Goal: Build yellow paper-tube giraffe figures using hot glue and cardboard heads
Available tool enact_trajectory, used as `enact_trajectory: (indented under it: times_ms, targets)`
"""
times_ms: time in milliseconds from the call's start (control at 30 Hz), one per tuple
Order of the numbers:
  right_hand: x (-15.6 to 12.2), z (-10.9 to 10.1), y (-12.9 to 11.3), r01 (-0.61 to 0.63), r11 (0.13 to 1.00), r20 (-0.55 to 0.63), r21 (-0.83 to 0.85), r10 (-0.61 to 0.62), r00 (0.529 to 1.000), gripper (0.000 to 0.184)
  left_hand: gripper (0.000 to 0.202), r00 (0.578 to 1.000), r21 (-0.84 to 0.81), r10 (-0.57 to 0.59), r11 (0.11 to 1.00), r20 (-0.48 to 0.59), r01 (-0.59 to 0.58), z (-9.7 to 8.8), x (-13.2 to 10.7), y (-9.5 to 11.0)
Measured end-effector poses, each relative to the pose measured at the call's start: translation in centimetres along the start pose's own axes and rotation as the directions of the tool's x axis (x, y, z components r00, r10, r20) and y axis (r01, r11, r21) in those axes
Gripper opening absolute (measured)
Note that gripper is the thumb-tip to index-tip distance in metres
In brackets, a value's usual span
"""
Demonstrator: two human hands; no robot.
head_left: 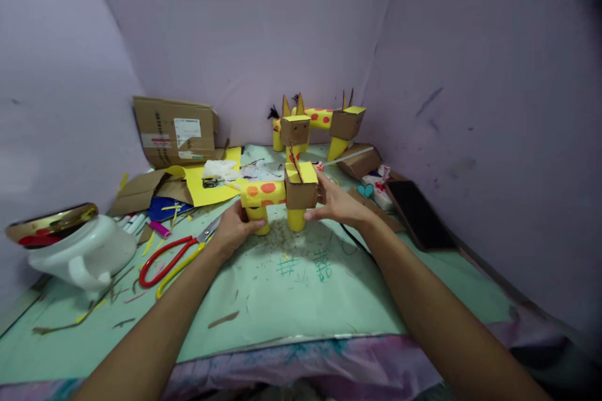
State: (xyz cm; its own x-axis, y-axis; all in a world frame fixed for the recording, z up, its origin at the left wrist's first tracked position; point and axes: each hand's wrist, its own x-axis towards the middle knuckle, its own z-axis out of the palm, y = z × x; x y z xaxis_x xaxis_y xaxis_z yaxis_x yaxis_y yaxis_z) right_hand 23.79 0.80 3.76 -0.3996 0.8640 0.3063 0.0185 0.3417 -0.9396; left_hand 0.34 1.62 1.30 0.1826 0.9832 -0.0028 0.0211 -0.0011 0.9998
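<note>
A cardboard giraffe (263, 193) stands on the table in the middle of the view. It has a yellow paper body with orange spots, tube legs, a box head with a yellow top, and brown upright pieces on the head. Around its rear leg are the fingers of my left hand (235, 225), the thumb lying across the front. My right hand (336, 202) grips it by the box head and front leg, from the right side. Behind it are two similar giraffes, one (295, 131) with pointed ears and another (345, 124) farther right.
Scissors (172, 260) with red and yellow handles lie left of my left hand. A white ceramic pot (84, 257) holds a gold bowl (51, 225) at far left. Cardboard (176, 131), yellow paper (207, 185) and a marker (160, 229) lie behind. A dark phone (418, 213) is at right.
</note>
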Motion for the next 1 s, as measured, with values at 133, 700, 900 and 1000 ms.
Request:
enact_trajectory:
  times_ms: [133, 700, 900, 1000]
  targets:
    - [-0.2, -1.4, 0.6, -0.052, 0.997, 0.056, -0.052, 0.055, 0.997, 0.097, 0.053, 1.000, 0.009, -0.017, 1.000, -0.002, 0.017, 0.0, -0.2, 0.3]
    - [0.8, 0.5, 2.3, -0.129, 0.969, 0.015, 0.211, 0.128, 0.992, 0.046, 0.047, 1.000, 0.017, -0.026, 1.000, -0.014, 0.026, -0.2, 0.1, 0.4]
    - [0.2, 1.6, 1.0, -0.179, 0.974, -0.126, 0.136, 0.196, 0.973, 0.034, 0.043, 0.997, -0.065, 0.078, 0.995, -0.024, -0.079, -0.1, 2.1, 0.8]
    - [-0.5, 2.8, 0.4, -0.151, 0.980, -0.247, 0.126, 0.179, 0.952, 0.037, 0.043, 0.993, -0.081, 0.117, 0.990, 0.010, -0.116, 0.5, 3.4, 0.8]
